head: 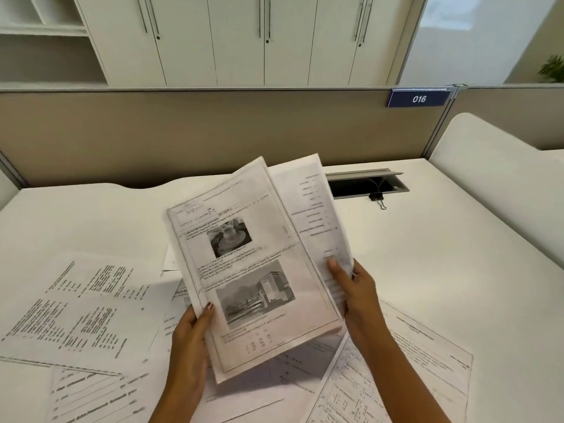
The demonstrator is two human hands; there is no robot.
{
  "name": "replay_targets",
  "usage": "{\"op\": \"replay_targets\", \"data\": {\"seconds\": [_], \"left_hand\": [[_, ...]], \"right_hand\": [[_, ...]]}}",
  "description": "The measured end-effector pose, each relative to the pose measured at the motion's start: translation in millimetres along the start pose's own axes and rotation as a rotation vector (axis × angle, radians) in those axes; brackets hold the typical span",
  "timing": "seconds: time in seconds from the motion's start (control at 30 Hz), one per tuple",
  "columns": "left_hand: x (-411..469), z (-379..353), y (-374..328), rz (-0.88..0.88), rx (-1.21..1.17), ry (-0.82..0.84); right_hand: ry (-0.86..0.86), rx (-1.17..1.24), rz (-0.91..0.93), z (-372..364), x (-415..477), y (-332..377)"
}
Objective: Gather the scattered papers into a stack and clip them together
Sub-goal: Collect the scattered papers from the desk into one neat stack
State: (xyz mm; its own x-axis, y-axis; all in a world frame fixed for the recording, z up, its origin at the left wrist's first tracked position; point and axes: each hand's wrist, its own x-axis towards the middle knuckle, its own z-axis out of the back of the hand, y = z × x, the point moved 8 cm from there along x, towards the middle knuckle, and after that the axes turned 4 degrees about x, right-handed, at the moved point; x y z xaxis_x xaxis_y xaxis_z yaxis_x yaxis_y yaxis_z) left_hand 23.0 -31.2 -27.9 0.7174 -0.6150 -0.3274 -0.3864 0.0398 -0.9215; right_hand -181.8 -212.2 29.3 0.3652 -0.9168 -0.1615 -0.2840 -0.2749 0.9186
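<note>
A sheaf of papers (253, 270) is held above the table (442, 245), gripped at its lower left by the left hand (192, 328) and at its right edge by the right hand (358, 288). Loose sheets (85, 303) are scattered beneath. A black clip (377, 199) lies just beside the open cable hatch (363, 184), whose contents are too dark to tell.

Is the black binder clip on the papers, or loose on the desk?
Loose. The binder clip lies on the desk beside the cable hatch, apart from the held papers.

White papers (256, 270) bear black print and grey photos; black binder clip (376, 198) on white desk (442, 239).
</note>
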Motion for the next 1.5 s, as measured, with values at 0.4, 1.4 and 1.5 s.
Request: {"op": "replay_targets", "data": {"seconds": [0.4,1.4,1.5], "left_hand": [[7,12,8,-0.11,0.291,-0.146],[-39,2,-75,-0.631,0.434,-0.349],[-34,16,-80,-0.595,0.43,-0.378]], "right_hand": [[0.064,-0.889,0.03,-6,6,-47],[-0.163,-0.496,0.429,-24,-40,-41],[-0.299,-0.604,0.488,-3,-40,-31]]}}
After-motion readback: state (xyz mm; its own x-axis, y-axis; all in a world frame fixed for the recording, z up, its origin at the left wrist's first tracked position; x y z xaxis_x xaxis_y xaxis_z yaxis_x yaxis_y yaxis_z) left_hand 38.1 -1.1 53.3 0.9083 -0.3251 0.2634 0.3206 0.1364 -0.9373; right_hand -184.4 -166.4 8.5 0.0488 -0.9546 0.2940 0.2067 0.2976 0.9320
